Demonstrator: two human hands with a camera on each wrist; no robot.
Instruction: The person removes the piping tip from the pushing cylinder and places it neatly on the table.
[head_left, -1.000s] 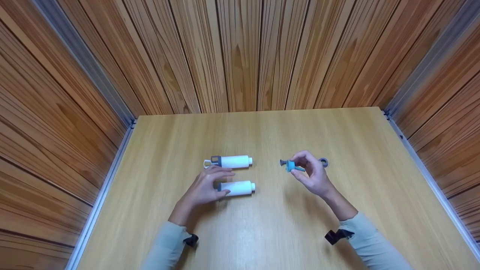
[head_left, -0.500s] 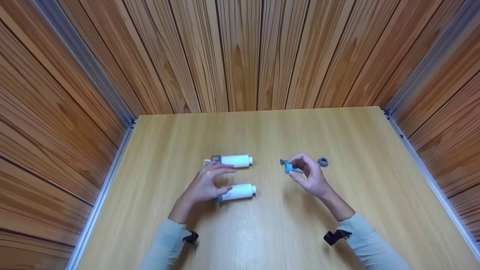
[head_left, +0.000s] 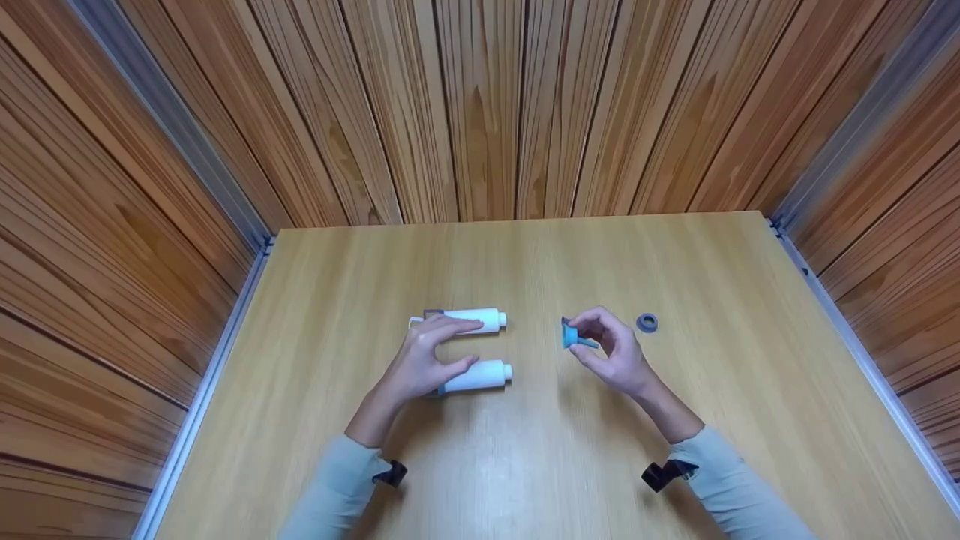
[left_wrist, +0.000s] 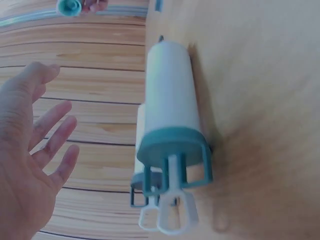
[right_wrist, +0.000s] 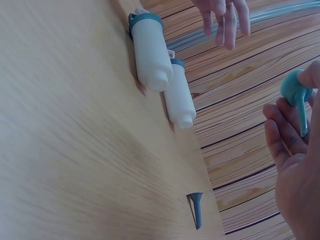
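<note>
Two large white syringes lie on the table. The nearer syringe (head_left: 486, 375) has a teal collar (left_wrist: 171, 142) and a white pull handle (left_wrist: 176, 212). Beyond it is the farther syringe (head_left: 490, 318), with a dark blue-grey collar (right_wrist: 177, 62). My left hand (head_left: 424, 361) spreads over their handle ends, hiding part of both; in the left wrist view its fingers are loose and hold nothing. To the right, my right hand (head_left: 616, 352) pinches a teal nozzle (right_wrist: 295, 90) between thumb and fingers, above the table. Its thin spout (right_wrist: 302, 117) sticks out past the thumb.
A dark blue-grey nozzle (right_wrist: 196, 207) lies on the table, partly hidden behind the teal one in the head view. A dark ring (head_left: 646, 322) lies right of my right hand. Wood-panelled walls (head_left: 480, 112) enclose the table's back and sides.
My left hand has shifted a little right, its fingers reaching farther over the syringes. The nearer syringe has shifted slightly. My right hand has moved slightly left with the teal nozzle, uncovering the ring.
</note>
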